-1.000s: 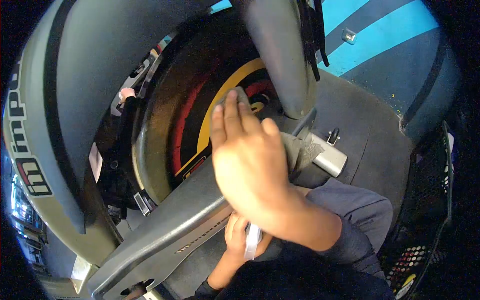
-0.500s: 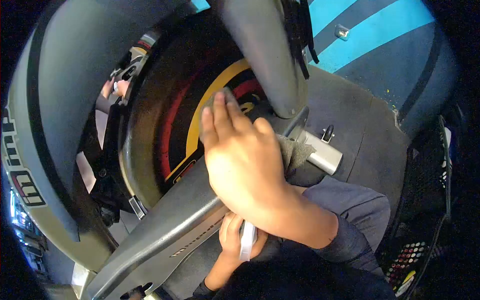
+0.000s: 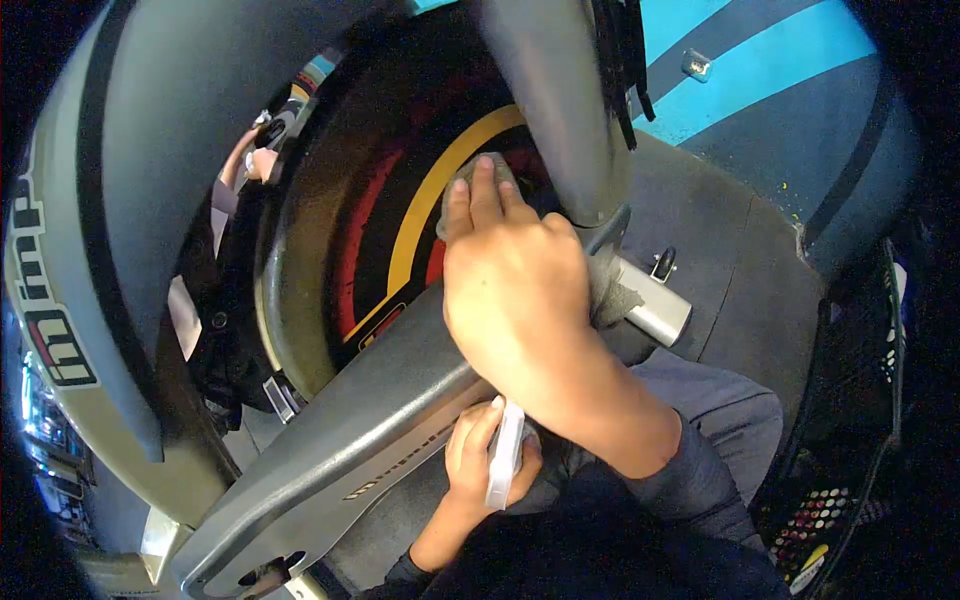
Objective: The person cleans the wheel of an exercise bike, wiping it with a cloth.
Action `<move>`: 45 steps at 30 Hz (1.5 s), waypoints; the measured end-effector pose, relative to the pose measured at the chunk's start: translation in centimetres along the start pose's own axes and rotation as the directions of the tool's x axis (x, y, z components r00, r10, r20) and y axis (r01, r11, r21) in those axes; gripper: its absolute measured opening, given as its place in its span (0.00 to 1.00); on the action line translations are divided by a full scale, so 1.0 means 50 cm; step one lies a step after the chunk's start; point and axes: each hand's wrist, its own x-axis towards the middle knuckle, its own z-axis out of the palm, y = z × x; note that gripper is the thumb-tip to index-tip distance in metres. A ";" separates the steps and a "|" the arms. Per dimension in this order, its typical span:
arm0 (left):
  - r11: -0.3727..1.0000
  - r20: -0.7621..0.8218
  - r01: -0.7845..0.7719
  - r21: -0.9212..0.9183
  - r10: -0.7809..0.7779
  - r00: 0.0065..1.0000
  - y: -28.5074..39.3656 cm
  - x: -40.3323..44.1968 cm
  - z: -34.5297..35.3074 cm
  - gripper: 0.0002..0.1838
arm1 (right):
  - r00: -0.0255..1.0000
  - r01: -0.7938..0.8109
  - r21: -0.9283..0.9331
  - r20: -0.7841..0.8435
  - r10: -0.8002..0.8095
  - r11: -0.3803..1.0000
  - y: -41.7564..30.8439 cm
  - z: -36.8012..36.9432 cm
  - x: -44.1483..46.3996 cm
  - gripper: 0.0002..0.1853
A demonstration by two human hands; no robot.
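Note:
My right hand (image 3: 520, 285) presses a grey cloth (image 3: 490, 165) flat against the black, red and yellow disc (image 3: 410, 240) of an exercise bike's wheel. Part of the cloth shows beyond its fingertips and more beside the wrist. Below it, my left hand (image 3: 485, 455) is wrapped round a translucent white object (image 3: 507, 462), perhaps a bottle, close to the bike's grey side cover (image 3: 350, 450). The lower part of that object is hidden by fingers.
A grey frame tube (image 3: 560, 110) rises beyond my right hand. A metal foot tube (image 3: 655, 305) lies right of it. Another person's hand (image 3: 262, 165) shows behind the wheel. A black mesh bag (image 3: 850, 400) stands at the right.
Since the last frame, the view has shifted slightly, and my right hand with the cloth has moved a little up and right over the disc. The cloth beside the wrist shows less.

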 end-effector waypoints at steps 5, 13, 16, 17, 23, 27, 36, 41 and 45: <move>0.999 0.016 0.047 -0.020 -0.047 0.999 -0.006 -0.004 0.006 0.32 | 0.993 0.120 0.040 -0.012 -0.119 0.992 -0.016 -0.022 -0.022 0.21; 0.999 0.005 0.015 -0.034 -0.015 1.000 0.002 -0.001 -0.006 0.34 | 0.999 -0.019 -0.019 0.038 0.020 1.000 -0.002 0.000 -0.001 0.21; 0.999 -0.004 -0.024 -0.028 0.024 1.000 -0.003 0.001 -0.003 0.35 | 0.996 0.075 -0.020 -0.054 -0.076 0.997 -0.001 -0.007 -0.013 0.20; 0.999 -0.008 -0.020 -0.026 0.020 1.000 -0.004 -0.001 -0.002 0.35 | 0.995 0.088 0.002 -0.056 -0.088 0.996 -0.001 -0.006 -0.014 0.19; 0.999 -0.023 -0.021 -0.025 0.020 1.000 0.002 0.008 0.000 0.34 | 1.000 0.018 0.048 -0.017 -0.017 0.999 0.010 0.004 -0.001 0.19; 0.999 -0.018 -0.010 -0.051 0.009 1.000 0.002 0.005 -0.003 0.33 | 0.997 0.072 0.084 -0.034 -0.069 0.994 0.011 -0.007 -0.007 0.19; 0.999 -0.016 -0.002 -0.037 0.002 1.000 0.001 0.002 -0.003 0.35 | 0.998 0.014 0.033 -0.059 -0.012 0.999 0.007 -0.005 -0.003 0.19; 0.997 0.016 0.043 -0.067 -0.042 0.999 -0.018 -0.028 0.006 0.35 | 0.998 0.055 0.068 0.004 -0.056 0.996 -0.022 -0.024 -0.014 0.18; 1.000 0.001 -0.002 -0.003 0.002 1.000 0.005 0.006 -0.005 0.36 | 0.999 0.038 0.105 0.000 -0.038 0.994 0.014 -0.002 0.003 0.17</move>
